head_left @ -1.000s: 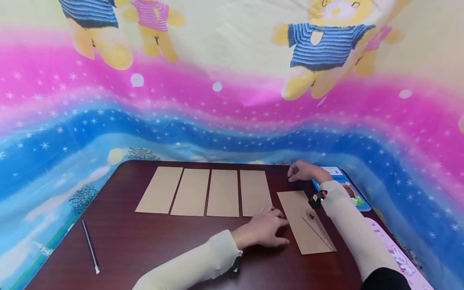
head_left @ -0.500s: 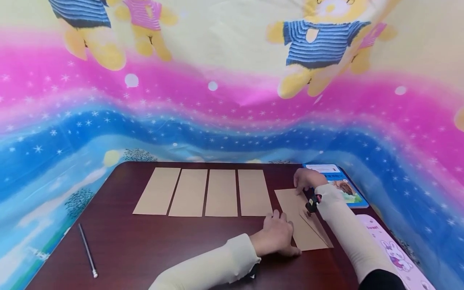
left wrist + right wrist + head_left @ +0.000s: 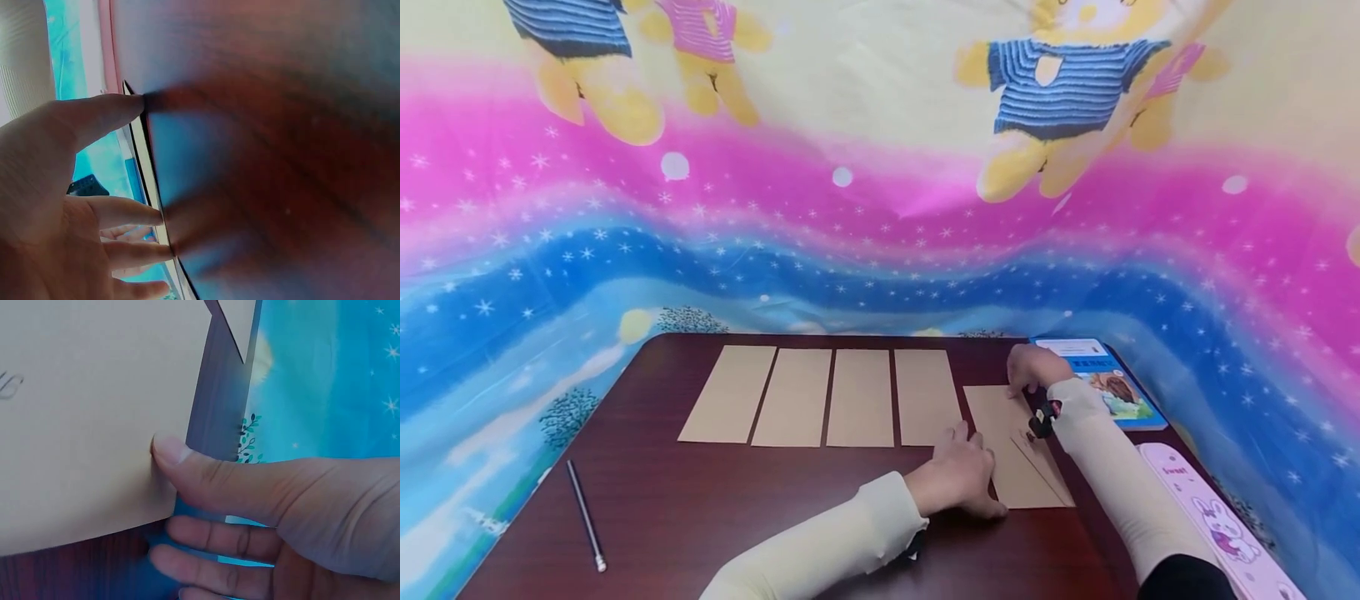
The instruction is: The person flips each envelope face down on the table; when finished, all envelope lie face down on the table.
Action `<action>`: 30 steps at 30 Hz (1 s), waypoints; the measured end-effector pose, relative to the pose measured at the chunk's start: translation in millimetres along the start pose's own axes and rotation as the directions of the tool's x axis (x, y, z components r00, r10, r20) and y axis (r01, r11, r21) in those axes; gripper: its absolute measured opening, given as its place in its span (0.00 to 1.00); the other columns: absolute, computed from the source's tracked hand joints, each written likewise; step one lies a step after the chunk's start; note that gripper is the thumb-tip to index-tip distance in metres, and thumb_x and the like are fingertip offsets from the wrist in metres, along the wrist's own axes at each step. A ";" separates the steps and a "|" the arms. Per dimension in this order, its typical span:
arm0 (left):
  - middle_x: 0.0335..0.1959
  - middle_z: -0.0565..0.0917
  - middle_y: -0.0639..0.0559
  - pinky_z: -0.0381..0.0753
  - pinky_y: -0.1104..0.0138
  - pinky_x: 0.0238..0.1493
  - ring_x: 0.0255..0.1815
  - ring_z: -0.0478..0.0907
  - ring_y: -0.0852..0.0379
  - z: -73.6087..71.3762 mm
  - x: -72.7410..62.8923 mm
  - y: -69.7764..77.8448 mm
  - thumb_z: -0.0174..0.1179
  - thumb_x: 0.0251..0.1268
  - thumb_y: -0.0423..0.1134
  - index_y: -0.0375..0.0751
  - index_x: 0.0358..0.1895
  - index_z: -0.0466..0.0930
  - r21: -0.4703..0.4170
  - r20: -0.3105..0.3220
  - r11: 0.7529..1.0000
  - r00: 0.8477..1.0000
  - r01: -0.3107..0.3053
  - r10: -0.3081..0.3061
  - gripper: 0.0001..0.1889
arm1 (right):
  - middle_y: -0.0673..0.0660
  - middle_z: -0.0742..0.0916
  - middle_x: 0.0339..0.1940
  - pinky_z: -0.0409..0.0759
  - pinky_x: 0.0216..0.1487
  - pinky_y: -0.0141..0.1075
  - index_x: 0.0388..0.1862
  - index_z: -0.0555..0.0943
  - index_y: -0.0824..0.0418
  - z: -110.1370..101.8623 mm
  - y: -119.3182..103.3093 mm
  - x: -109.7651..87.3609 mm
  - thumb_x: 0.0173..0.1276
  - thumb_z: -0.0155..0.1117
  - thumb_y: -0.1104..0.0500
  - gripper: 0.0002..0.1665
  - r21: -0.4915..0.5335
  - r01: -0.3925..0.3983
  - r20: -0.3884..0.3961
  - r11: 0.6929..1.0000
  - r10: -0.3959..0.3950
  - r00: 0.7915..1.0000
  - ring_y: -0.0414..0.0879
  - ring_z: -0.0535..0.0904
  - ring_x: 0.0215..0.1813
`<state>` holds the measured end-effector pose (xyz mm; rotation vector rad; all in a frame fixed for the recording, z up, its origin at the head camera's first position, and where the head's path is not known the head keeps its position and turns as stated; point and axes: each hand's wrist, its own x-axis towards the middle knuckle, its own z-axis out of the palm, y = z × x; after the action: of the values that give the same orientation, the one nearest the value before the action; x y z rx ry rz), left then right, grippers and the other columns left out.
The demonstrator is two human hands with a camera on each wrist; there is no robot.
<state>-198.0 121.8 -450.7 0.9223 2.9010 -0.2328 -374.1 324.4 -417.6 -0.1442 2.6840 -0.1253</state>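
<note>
A kraft paper envelope (image 3: 996, 442) with a slanted flap seam and dark printed script lies on the dark table, right of a row of tan paper rectangles (image 3: 925, 392). My left hand (image 3: 961, 473) is at its left side, thumb and fingers spread and fairly straight; in the left wrist view, fingertips meet a thin pale edge (image 3: 145, 153). At the far right corner is my right hand (image 3: 1036, 368). The right wrist view has that thumb (image 3: 172, 450) pressing on top of the envelope (image 3: 94, 462), the other fingers just past the corner. The right forearm hides part of the envelope.
A blue picture book (image 3: 1123, 392) lies at the back right, with a pink pencil case (image 3: 1217, 517) with a rabbit print in front of it. A dark pencil (image 3: 584, 512) rests at the left. A patterned cloth (image 3: 880, 242) hangs around the table.
My right hand has come down onto the far right corner of the envelope. The envelope has shifted left and away, closer to the row, and sits straighter. My left hand stays at its side.
</note>
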 end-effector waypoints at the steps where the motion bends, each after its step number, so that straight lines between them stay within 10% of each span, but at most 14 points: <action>1: 0.67 0.77 0.58 0.68 0.61 0.69 0.75 0.65 0.51 -0.1 0.9 -1.0 0.58 0.52 0.81 0.63 0.59 0.82 -0.005 -0.001 1.000 1.000 -0.002 0.002 0.37 | 0.55 0.90 0.33 0.85 0.42 0.46 0.30 0.88 0.58 0.0 0.5 0.8 0.63 0.77 0.51 0.12 0.015 -0.016 -0.002 1.000 0.016 1.000 0.51 0.88 0.37; 17: 0.57 0.81 0.60 0.73 0.64 0.60 0.68 0.70 0.53 2.2 13.2 -8.6 0.60 0.50 0.82 0.62 0.42 0.87 -0.017 -0.050 1.000 0.999 0.015 -0.016 0.31 | 0.60 0.90 0.33 0.83 0.38 0.43 0.34 0.89 0.62 -4.3 -3.6 5.9 0.62 0.79 0.55 0.11 0.105 -0.082 -0.034 0.991 0.086 0.996 0.53 0.86 0.37; 24: 0.61 0.81 0.59 0.71 0.63 0.64 0.74 0.67 0.52 1.7 12.8 -9.1 0.60 0.49 0.82 0.65 0.40 0.88 -0.012 -0.039 1.000 0.999 0.012 -0.012 0.29 | 0.52 0.81 0.32 0.87 0.48 0.43 0.41 0.83 0.66 -8.3 13.5 8.0 0.73 0.63 0.64 0.05 0.287 0.052 0.100 0.957 -0.084 0.991 0.46 0.82 0.40; 30: 0.65 0.81 0.56 0.69 0.62 0.69 0.78 0.65 0.49 0.2 11.5 -12.1 0.61 0.50 0.81 0.65 0.41 0.89 -0.024 -0.029 1.000 1.000 -0.002 0.001 0.29 | 0.64 0.85 0.52 0.87 0.54 0.46 0.58 0.82 0.70 -11.9 21.5 5.3 0.67 0.46 0.78 0.25 0.352 0.147 0.118 0.925 -0.199 0.973 0.50 0.85 0.50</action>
<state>-214.4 118.5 -451.0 0.9321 2.9221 -0.1854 -385.9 345.9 -411.6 -0.2706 2.4495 -0.6070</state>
